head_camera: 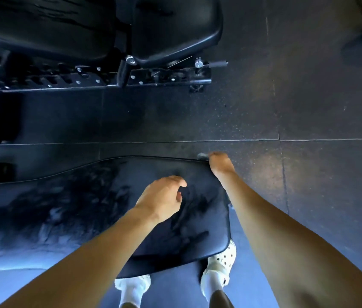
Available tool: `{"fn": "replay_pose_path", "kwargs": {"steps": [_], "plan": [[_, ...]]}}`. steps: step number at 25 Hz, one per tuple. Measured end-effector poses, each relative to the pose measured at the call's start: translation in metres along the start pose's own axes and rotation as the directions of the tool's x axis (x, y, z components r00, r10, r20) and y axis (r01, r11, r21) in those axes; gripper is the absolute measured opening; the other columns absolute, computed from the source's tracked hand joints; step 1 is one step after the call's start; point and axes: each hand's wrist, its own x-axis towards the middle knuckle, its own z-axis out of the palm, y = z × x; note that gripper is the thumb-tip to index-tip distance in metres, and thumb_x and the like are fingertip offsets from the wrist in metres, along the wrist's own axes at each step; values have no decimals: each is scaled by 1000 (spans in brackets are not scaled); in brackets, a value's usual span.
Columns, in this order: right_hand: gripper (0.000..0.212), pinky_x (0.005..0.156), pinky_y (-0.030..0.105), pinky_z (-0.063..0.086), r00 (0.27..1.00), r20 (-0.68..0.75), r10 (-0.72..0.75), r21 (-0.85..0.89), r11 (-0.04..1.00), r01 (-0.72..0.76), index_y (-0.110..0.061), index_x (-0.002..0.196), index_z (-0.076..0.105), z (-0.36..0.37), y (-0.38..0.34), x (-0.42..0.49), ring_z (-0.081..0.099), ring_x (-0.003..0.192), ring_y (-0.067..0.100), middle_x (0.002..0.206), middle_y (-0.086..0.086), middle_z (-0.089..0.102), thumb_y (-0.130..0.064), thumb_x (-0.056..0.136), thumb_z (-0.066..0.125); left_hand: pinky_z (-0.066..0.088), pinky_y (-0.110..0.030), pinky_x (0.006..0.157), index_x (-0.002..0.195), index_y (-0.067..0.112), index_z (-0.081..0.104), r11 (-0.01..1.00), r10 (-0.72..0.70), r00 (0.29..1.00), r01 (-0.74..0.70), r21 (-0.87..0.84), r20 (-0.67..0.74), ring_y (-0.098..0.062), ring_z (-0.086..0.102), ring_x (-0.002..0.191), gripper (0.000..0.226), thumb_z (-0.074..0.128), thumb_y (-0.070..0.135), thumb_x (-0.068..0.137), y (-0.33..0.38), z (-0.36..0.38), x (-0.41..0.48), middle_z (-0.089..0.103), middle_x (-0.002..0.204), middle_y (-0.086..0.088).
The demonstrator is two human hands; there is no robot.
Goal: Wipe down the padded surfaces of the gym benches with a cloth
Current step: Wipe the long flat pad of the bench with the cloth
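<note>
Black padding of a gym bench (100, 196) fills the lower middle of the view, seen from above by the person standing at its near end. Dull streaks and smears mark the pad, thickest towards the left.

The left grip (164, 196) is over the pad's right-hand part. Its fingers are loosely curled and it holds nothing. Whether it touches the pad cannot be told.

The right grip (220, 163) reaches to the far right corner of the pad, at its edge. Its fingers are curled tight round a grey cloth (202, 156). Only a small tuft of the cloth shows, poking out to the left of the knuckles, right at the pad's rim.

Both forearms are bare. Below the pad's near edge stand two feet in white perforated clogs (222, 258) and white socks.

A second bench (175, 25), also black and padded, lies across the top of the view, well apart from the first. Its dark metal frame (109, 78) shows bolts and a row of slots. Dark speckled rubber floor (309, 85), laid in tiles with thin seams, lies between and around the benches.
</note>
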Motion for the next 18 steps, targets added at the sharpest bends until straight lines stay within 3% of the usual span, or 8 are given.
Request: {"fn": "replay_pose_path", "kwargs": {"steps": [4, 9, 14, 18], "plan": [[38, 101, 38, 42, 980, 74, -182, -190, 963, 193, -19, 133, 59, 39, -59, -8, 55, 126, 36, 138, 14, 59, -21, 103, 36, 54, -31, 82, 114, 29, 65, 999, 29, 1000, -29, -19, -2, -14, 65, 93, 21, 49, 23, 102, -45, -19, -15, 68, 109, 12], [40, 100, 39, 42, 951, 186, -246, -429, 851, 304, -17, 141, 45, 102, -131, -43, 55, 124, 34, 136, 14, 59, -19, 103, 35, 56, -33, 69, 100, 30, 63, 999, -34, 999, 34, -14, 4, -18, 65, 74, 14, 50, 24, 98, -118, -37, -46, 69, 88, 9], [47, 106, 31, 38, 882, 236, -408, -312, 828, 466, -19, 149, 45, 165, -178, -83, 51, 131, 26, 146, 7, 53, -11, 102, 41, 54, -32, 73, 103, 31, 66, 991, -110, 993, 107, -77, -33, -19, 65, 80, 17, 50, 28, 97, -169, -55, -65, 69, 92, 8], [48, 92, 24, 42, 774, 374, -511, -233, 756, 612, -20, 148, 48, 239, -223, -114, 59, 113, 22, 141, 8, 57, -5, 102, 42, 58, -35, 83, 105, 25, 73, 978, -187, 982, 189, -87, 27, -19, 68, 91, 25, 53, 28, 89, -225, -71, -91, 72, 100, 7]]}}
